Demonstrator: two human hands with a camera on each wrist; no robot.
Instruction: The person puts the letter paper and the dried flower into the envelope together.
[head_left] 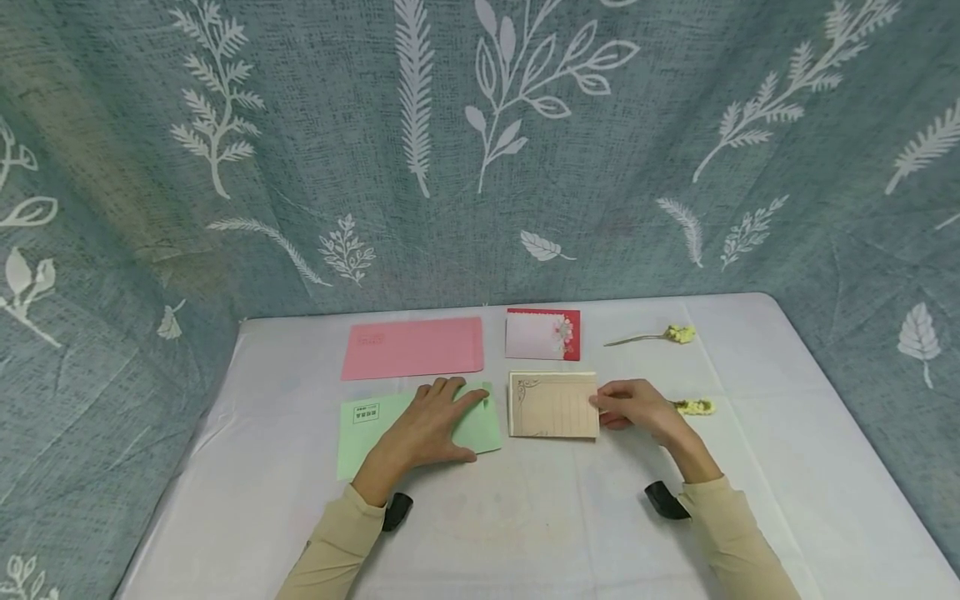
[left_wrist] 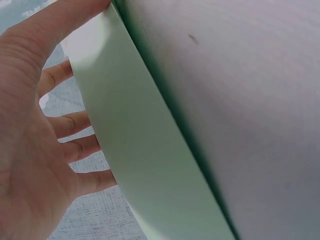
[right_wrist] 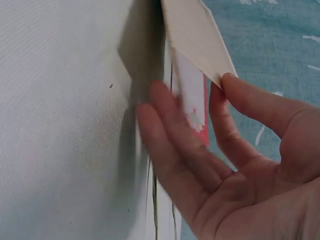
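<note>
My left hand (head_left: 427,429) lies spread over the right half of a green envelope (head_left: 358,446) with a small printed box. In the left wrist view its thumb is at the near edge of the green envelope (left_wrist: 132,115), and the other fingers reach past the far edge. To the right, my right hand (head_left: 637,408) pinches the right edge of a beige lined card (head_left: 555,408) between thumb and index finger. The right wrist view shows the beige card (right_wrist: 197,37) tilted up off the tablecloth, while the remaining fingers hang loose below.
Behind the green envelope lies a pink envelope (head_left: 412,350). A red-bordered card with flowers (head_left: 531,335) sits behind the beige card. At right are two stems with yellow blossoms, one farther back (head_left: 678,334), one (head_left: 696,407) partly behind my right hand. Patterned cloth (head_left: 465,242) hangs behind the table.
</note>
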